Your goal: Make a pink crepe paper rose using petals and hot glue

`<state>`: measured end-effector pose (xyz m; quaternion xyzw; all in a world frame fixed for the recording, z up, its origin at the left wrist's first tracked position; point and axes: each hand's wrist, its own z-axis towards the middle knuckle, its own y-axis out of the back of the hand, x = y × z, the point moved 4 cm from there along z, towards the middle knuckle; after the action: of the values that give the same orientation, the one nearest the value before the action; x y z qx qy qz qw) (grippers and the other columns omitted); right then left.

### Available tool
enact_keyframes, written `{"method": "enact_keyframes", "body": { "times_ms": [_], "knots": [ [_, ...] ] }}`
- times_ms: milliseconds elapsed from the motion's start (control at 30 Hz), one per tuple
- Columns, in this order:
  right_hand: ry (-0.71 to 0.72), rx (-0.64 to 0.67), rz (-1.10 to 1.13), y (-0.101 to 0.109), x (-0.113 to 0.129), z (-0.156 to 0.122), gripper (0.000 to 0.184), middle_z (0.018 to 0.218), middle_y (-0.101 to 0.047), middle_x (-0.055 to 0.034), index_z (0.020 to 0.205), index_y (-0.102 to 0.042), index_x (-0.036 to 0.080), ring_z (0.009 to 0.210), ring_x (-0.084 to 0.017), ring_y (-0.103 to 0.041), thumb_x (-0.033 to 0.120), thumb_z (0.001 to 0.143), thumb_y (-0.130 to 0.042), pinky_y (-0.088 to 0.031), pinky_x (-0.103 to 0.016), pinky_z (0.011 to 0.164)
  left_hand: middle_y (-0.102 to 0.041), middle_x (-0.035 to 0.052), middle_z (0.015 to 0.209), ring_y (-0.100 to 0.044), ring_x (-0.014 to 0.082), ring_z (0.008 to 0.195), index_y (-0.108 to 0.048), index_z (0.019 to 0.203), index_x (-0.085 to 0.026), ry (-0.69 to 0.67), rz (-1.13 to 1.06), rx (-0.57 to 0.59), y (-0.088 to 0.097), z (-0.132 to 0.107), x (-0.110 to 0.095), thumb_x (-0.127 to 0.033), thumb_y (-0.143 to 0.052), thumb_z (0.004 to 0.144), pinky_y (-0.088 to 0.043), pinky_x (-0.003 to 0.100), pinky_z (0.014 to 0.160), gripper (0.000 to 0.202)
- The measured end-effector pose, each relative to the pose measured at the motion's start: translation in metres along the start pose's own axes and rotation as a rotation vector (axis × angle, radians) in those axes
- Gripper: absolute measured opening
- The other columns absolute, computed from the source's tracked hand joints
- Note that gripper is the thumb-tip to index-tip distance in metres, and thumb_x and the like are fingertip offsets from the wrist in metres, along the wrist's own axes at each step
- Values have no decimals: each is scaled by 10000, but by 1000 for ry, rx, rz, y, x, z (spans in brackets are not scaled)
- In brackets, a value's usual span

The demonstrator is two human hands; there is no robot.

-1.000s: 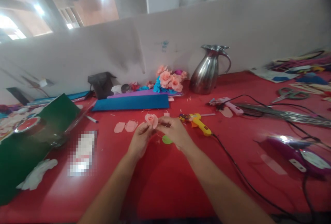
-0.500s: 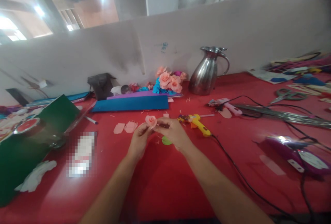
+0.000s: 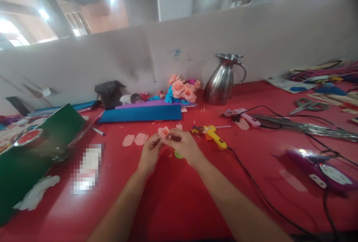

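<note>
A small pink paper rose (image 3: 164,132) with a coiled centre is held up between my two hands over the red table. My left hand (image 3: 150,152) pinches it from below on the left. From the right, my right hand (image 3: 183,145) has its thumb and fingertips closed on the petals. Just left of the hands lie cut pink paper petals (image 3: 140,138). A round green piece (image 3: 179,154) lies on the table, partly hidden by my right hand. Beside that hand is a yellow glue gun (image 3: 214,137) with a glue stick in its back.
Finished pink flowers (image 3: 183,88) and a blue paper roll (image 3: 141,113) lie at the back, near a steel jug (image 3: 223,79). Right are a pink glue gun (image 3: 250,118), wires (image 3: 304,128), scissors (image 3: 307,106), a purple device (image 3: 321,171) and trailing cords. A green board (image 3: 36,163) stands left.
The rose has turned slightly in my fingers, and its coiled centre shows more clearly. My hands stay in nearly the same place. The whole view has shifted a little.
</note>
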<state>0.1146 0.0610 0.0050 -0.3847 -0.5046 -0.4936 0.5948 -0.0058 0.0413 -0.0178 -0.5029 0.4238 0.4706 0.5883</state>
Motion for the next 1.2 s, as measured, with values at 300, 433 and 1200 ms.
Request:
{"method": "enact_keyframes", "body": {
  "times_ms": [300,433,1200],
  "knots": [
    [37,12,-48,-3,0,-1,139,800,-599,-6,810,-686,204,676,-131,-532,301,709,-679,-434,-275,639,-662,60,1032,-573,203,999,-699,947,-207,-22,30,10,2,0,2,-263,-617,784,-401,347,936,191],
    [45,20,-50,-5,-2,-1,145,820,-604,-17,810,-682,199,687,-132,-540,318,734,-653,-439,-277,654,-668,58,993,-575,201,980,-695,938,-201,-18,42,6,3,0,4,-252,-615,782,-410,332,906,182],
    [-80,-55,-7,-6,-8,0,180,673,-505,32,784,-582,190,591,-109,-433,322,681,-649,-375,-249,584,-642,23,768,-552,154,764,-685,786,-166,61,76,-52,4,-1,0,-280,-626,753,-402,255,724,133]
  ]
}}
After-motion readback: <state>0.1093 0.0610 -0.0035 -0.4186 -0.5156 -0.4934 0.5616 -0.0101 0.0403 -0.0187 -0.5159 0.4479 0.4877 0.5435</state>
